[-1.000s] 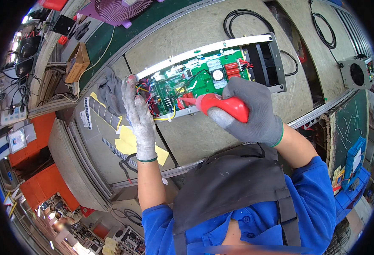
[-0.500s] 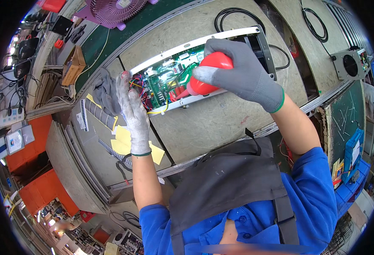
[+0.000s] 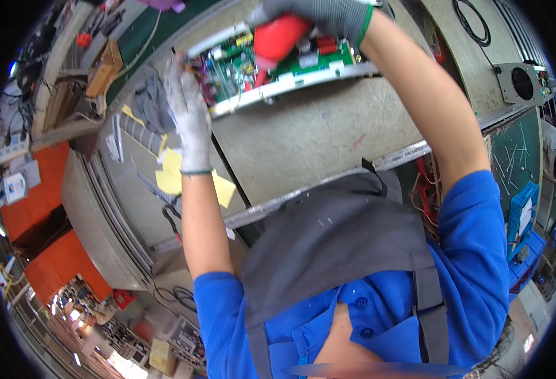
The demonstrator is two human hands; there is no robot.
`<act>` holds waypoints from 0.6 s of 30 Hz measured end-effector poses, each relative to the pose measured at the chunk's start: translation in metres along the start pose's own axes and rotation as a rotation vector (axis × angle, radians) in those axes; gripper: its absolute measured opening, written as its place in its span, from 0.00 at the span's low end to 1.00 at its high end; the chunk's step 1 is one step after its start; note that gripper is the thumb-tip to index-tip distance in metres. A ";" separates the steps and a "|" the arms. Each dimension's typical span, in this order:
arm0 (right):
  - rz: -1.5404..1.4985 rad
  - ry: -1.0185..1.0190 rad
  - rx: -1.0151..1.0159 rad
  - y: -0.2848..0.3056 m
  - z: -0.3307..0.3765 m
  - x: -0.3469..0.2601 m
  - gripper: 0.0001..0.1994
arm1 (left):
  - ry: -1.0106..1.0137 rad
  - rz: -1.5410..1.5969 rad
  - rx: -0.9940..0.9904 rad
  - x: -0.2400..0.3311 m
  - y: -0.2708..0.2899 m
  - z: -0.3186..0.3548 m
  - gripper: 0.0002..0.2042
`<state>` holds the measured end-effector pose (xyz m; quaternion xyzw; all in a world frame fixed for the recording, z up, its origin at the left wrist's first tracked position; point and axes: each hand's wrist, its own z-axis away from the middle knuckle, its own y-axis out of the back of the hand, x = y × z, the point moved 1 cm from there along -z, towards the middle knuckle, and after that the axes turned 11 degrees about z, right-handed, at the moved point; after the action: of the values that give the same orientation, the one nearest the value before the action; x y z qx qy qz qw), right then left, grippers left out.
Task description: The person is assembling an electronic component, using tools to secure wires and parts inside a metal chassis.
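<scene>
My right hand (image 3: pixel 319 14), in a grey glove with a green cuff, is closed around a red squeeze bulb (image 3: pixel 279 39). Its narrow nozzle points down at the near edge of a green circuit board (image 3: pixel 309 61) full of parts. That board sits in a long open housing with white metal sides (image 3: pixel 290 84). My left hand (image 3: pixel 187 101), in a whitish glove, has its fingers stretched out at the housing's left end, beside a bundle of coloured wires. Motion blurs the right fingers, and the housing's far side is partly hidden by that hand.
Left of the housing lie a grey cloth (image 3: pixel 150 95), yellow paper sheets (image 3: pixel 171 174) and a striped strip. A metal box with a round fan opening (image 3: pixel 519 84) stands at far right, near a coiled black cable (image 3: pixel 474 22). The bench edge (image 3: pixel 328 180) runs before my apron.
The view has shifted, so the bench and housing appear higher. My right hand has tipped the bulb more upright, its nozzle still low over the board's near edge. My left hand stays at the housing's end.
</scene>
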<state>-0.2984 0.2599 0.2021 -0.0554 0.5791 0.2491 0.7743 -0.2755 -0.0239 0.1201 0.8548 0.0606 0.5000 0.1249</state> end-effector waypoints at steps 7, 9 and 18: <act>-0.441 0.231 0.329 0.046 0.070 0.034 0.18 | -0.286 -0.283 0.041 0.019 0.011 0.010 0.22; -0.038 0.454 0.712 0.050 0.116 0.061 0.24 | -0.395 -0.367 0.025 0.026 0.022 0.022 0.28; -1.295 0.499 0.730 0.025 0.148 0.142 0.23 | -0.152 -0.019 0.202 -0.006 -0.008 0.018 0.32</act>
<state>-0.1524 0.3825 0.1239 -0.1785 0.6337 -0.4778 0.5816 -0.2623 -0.0203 0.1048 0.8979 0.1094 0.4238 0.0470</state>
